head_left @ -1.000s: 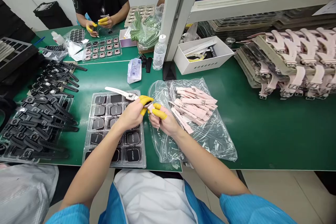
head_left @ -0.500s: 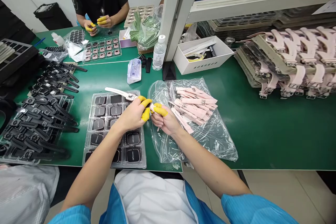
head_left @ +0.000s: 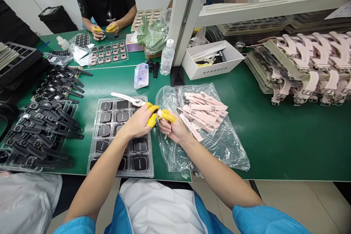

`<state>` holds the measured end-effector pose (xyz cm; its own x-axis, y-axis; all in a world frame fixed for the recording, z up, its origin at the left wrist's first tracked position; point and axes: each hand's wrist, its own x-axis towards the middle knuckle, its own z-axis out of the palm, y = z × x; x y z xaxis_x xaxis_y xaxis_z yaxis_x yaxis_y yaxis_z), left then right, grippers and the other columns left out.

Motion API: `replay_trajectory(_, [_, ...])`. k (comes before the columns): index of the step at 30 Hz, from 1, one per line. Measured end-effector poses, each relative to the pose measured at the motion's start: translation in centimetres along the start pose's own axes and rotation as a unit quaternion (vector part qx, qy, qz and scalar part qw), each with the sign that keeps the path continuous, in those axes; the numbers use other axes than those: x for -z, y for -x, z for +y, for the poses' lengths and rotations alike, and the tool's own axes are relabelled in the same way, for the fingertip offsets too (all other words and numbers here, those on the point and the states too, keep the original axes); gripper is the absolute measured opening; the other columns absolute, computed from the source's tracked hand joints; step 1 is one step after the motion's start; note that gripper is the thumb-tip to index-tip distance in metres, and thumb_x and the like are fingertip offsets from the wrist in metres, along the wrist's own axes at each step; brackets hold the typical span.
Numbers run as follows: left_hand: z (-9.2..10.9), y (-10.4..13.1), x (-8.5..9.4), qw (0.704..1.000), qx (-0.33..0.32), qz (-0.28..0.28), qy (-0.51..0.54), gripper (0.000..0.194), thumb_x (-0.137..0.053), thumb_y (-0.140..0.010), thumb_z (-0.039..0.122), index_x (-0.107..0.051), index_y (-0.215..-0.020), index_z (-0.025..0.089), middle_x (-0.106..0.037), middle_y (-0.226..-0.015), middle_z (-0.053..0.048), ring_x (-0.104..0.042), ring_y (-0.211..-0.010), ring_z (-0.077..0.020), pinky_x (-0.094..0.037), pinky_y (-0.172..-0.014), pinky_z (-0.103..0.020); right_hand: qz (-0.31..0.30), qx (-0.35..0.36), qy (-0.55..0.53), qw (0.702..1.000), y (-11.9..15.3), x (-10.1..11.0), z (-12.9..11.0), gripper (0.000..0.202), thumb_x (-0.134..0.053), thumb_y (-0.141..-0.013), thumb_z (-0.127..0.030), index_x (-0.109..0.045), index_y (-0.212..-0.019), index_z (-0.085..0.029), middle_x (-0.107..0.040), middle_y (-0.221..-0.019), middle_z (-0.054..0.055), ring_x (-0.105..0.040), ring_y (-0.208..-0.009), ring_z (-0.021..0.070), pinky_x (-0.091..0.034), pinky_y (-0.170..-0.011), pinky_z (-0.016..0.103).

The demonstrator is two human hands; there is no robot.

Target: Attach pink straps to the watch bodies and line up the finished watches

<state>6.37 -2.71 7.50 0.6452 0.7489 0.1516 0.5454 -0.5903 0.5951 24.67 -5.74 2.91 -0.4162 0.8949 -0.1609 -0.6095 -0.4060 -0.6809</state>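
My left hand [head_left: 140,120], with yellow finger cots, is closed on a small watch case [head_left: 157,112], most of it hidden by the fingers. Pressed against it is my right hand [head_left: 172,125], also in yellow cots and closed round a pale pink watch strap [head_left: 160,114]; whether the two parts are joined I cannot tell. Beyond my left hand, a watch with a pale strap [head_left: 123,97] lies across the top of a clear tray [head_left: 94,131] of square dark watch faces. Right of my hands, a pile of pink straps [head_left: 207,111] rests on a clear plastic bag [head_left: 230,150].
Black-strapped watches [head_left: 41,131] fill trays at the left. Ahead stand a water bottle [head_left: 166,60], a white box [head_left: 212,66] and a grey post [head_left: 184,25]. Stacked trays with pink straps [head_left: 307,65] are at the right. Across the table a co-worker [head_left: 109,3] handles small parts.
My hands keep nearly the same pose and grip. The whole view has shifted slightly downward. The co-worker's hands across the table have moved a little.
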Motion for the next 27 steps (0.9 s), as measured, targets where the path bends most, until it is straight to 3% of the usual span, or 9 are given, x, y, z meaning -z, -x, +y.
replay_trajectory(4, [0.2, -0.2, -0.2, 1.0, 0.002, -0.006, -0.01, 0.038, -0.042, -0.102, 0.022, -0.061, -0.135, 0.018, -0.063, -0.111, -0.011, -0.063, -0.105, -0.0249, -0.056, -0.098, -0.04, -0.016, -0.011, -0.033, 0.999, -0.1, 0.2, 0.0, 0.035, -0.078, -0.085, -0.044, -0.05, -0.078, -0.023, -0.03, -0.045, -0.012, -0.018, -0.04, 0.0071, -0.019, -0.038, 0.019])
replay_trajectory(10, [0.0, -0.2, -0.1, 0.999, 0.021, -0.02, -0.045, 0.032, -0.046, -0.097, 0.018, -0.064, -0.124, 0.017, -0.064, -0.113, -0.013, -0.063, -0.106, -0.0262, -0.056, -0.097, -0.042, 0.008, -0.014, 0.008, 1.0, -0.2, 0.3, 0.4, 0.037, -0.081, -0.084, -0.044, -0.05, -0.082, -0.023, -0.037, -0.046, -0.012, -0.022, -0.04, 0.0068, -0.019, -0.038, 0.018])
replay_trajectory(15, [-0.3, 0.1, 0.0, 0.999, 0.029, -0.024, 0.017, 0.033, -0.044, -0.101, 0.021, -0.064, -0.126, 0.019, -0.065, -0.116, -0.012, -0.066, -0.11, -0.0256, -0.056, -0.1, -0.043, 0.006, -0.012, 0.029, 0.999, -0.1, 0.3, 0.6, 0.035, -0.08, -0.085, -0.044, -0.051, -0.084, -0.023, -0.038, -0.045, -0.012, -0.026, -0.039, 0.0073, -0.021, -0.038, 0.018])
replay_trajectory(19, [-0.7, 0.3, 0.3, 0.996, 0.039, 0.016, 0.074, 0.036, -0.053, -0.102, 0.029, -0.058, -0.137, 0.018, -0.068, -0.121, -0.013, -0.068, -0.108, -0.025, -0.057, -0.096, -0.042, -0.001, -0.002, 0.022, 1.0, -0.1, 0.2, 0.3, 0.036, -0.08, -0.085, -0.048, -0.054, -0.087, -0.023, -0.047, -0.05, -0.009, -0.034, -0.041, 0.0083, -0.03, -0.04, 0.02])
replay_trajectory(22, [-1.0, 0.2, 0.0, 0.99, 0.044, 0.072, 0.113, 0.027, -0.064, -0.099, 0.031, -0.064, -0.124, 0.02, -0.072, -0.11, -0.009, -0.068, -0.095, -0.0214, -0.056, -0.086, -0.037, -0.013, -0.001, 0.024, 1.0, -0.1, 0.2, 0.1, 0.041, -0.08, -0.084, -0.054, -0.056, -0.095, -0.023, -0.053, -0.058, -0.008, -0.04, -0.044, 0.0089, -0.036, -0.042, 0.021])
replay_trajectory(25, [-1.0, 0.0, -0.7, 0.977, 0.015, 0.133, 0.168, 0.016, -0.069, -0.098, 0.035, -0.068, -0.102, 0.02, -0.07, -0.097, -0.006, -0.066, -0.09, -0.0192, -0.055, -0.083, -0.035, -0.044, -0.033, 0.033, 0.998, 0.0, 0.3, 0.1, 0.041, -0.074, -0.089, -0.058, -0.053, -0.089, -0.023, -0.047, -0.056, -0.009, -0.034, -0.04, 0.0074, -0.03, -0.039, 0.019])
replay_trajectory(27, [-0.9, -0.3, -1.0, 0.956, 0.015, 0.162, 0.243, 0.019, -0.071, -0.096, 0.038, -0.068, -0.1, 0.02, -0.071, -0.098, -0.006, -0.067, -0.091, -0.0185, -0.057, -0.082, -0.034, -0.067, -0.07, 0.041, 0.994, 0.0, 0.4, 0.0, 0.042, -0.069, -0.092, -0.059, -0.052, -0.086, -0.022, -0.044, -0.054, -0.009, -0.029, -0.038, 0.0064, -0.024, -0.036, 0.019])
